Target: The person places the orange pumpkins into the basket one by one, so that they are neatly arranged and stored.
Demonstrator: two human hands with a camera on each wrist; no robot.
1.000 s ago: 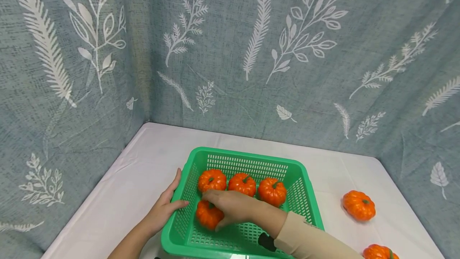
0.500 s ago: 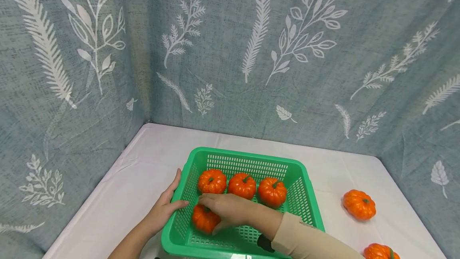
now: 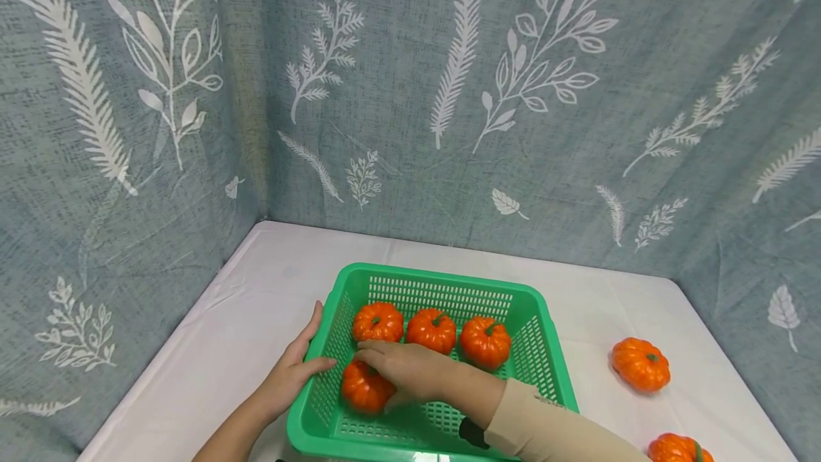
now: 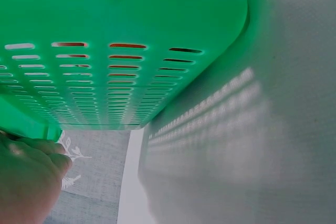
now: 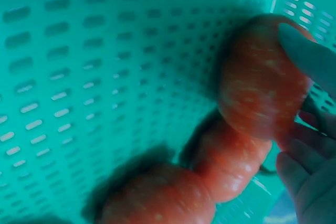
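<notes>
My left hand [image 3: 288, 380] holds the left rim of a green plastic basket [image 3: 449, 279], its thumb over the inside and the other fingers along the outer side. In the left wrist view, part of that hand [image 4: 29, 174] shows against the slotted basket wall [image 4: 121, 14]. Inside the basket, my right hand [image 3: 413, 373] grips a small orange pumpkin [image 3: 363, 391] near the left wall. The right wrist view has thumb and fingers on either side of the pumpkin [image 5: 260, 82]. Behind it sit three more pumpkins in a row: left [image 3: 378, 323], middle [image 3: 431, 331] and right [image 3: 485, 344].
On the white-covered table [image 3: 288, 255], right of the basket, lies another pumpkin [image 3: 640, 366]. One more pumpkin [image 3: 678, 449] is cut off by the lower frame edge. Grey-green leaf-patterned curtains [image 3: 398, 184] stand behind and at both sides of the table.
My right hand and the pumpkin in its grip have shifted slightly left, nearer the basket's left wall. My left hand, the basket and the other pumpkins stay where they were.
</notes>
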